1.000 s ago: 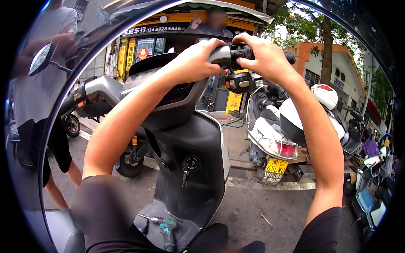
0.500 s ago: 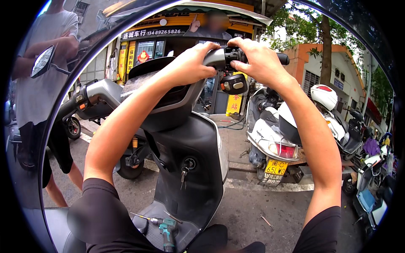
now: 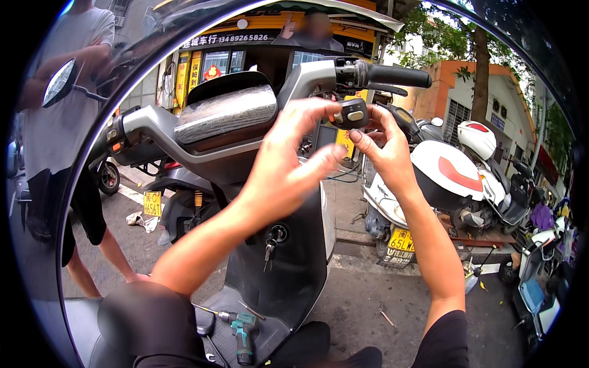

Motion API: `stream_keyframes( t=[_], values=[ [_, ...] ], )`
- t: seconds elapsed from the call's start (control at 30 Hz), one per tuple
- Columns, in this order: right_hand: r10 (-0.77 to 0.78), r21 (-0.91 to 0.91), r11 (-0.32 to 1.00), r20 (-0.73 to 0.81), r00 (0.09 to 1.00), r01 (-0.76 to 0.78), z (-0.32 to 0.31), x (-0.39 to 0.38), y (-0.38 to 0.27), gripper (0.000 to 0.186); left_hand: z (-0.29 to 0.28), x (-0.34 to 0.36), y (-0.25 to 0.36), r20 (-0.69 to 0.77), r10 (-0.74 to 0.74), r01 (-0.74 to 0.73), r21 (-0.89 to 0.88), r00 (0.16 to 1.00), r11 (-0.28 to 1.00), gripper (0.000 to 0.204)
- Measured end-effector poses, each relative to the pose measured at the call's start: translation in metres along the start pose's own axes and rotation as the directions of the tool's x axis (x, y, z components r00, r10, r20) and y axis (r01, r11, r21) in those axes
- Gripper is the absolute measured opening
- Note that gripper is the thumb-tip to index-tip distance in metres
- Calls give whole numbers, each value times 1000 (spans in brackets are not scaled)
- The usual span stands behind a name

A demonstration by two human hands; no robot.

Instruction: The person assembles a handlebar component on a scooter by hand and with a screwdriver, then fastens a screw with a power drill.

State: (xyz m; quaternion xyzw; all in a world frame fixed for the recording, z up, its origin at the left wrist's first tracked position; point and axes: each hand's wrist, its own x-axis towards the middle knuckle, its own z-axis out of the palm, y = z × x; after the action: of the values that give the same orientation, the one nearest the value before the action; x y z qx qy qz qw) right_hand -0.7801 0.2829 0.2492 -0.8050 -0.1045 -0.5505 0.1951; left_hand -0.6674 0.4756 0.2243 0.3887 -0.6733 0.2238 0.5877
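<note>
Near the upper middle of the frame the person's two hands meet at a small black switch box (image 3: 348,115) that hangs just under the right handlebar (image 3: 368,75) of a grey scooter (image 3: 288,257). The left hand (image 3: 288,159) comes up from the lower left, its fingers spread and slightly curled, with the upper fingertips touching the left side of the switch box and the thumb pointing toward the other hand. The right hand (image 3: 386,153) rises from the lower right — its fingers are bent around the right and underside of the box, the forefinger tip just below it, so the box is pinched between the two hands. The black rubber grip (image 3: 399,76) of the handlebar sticks out to the right above them, untouched. To the left of the hands sits the scooter's dash panel (image 3: 226,113), wrapped in shiny film, and further left the other handlebar carries a round mirror (image 3: 59,82). Lower in the middle, a bunch of keys (image 3: 270,245) hangs from the ignition lock on the front panel. On the footboard at the bottom of the frame lies a teal cordless drill (image 3: 242,328) — beside it a thin loose tool. At the left edge another person in a grey shirt and dark shorts (image 3: 58,135) stands next to the scooter. On the right side of the frame a row of parked scooters (image 3: 454,178) lines the kerb.
</note>
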Motion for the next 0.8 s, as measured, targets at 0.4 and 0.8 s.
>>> stream_keyframes(
  t=[0.4, 0.8],
  values=[
    [87, 54, 994, 113, 990, -94, -6, 18, -20, 36, 62, 27, -77, 154, -490, 262, -952, 858, 159, 22],
    [-22, -58, 998, 48, 999, 25, 6, 9, -24, 33, 59, 36, -75, 141, -446, 245, -952, 884, 183, 27]
  ],
)
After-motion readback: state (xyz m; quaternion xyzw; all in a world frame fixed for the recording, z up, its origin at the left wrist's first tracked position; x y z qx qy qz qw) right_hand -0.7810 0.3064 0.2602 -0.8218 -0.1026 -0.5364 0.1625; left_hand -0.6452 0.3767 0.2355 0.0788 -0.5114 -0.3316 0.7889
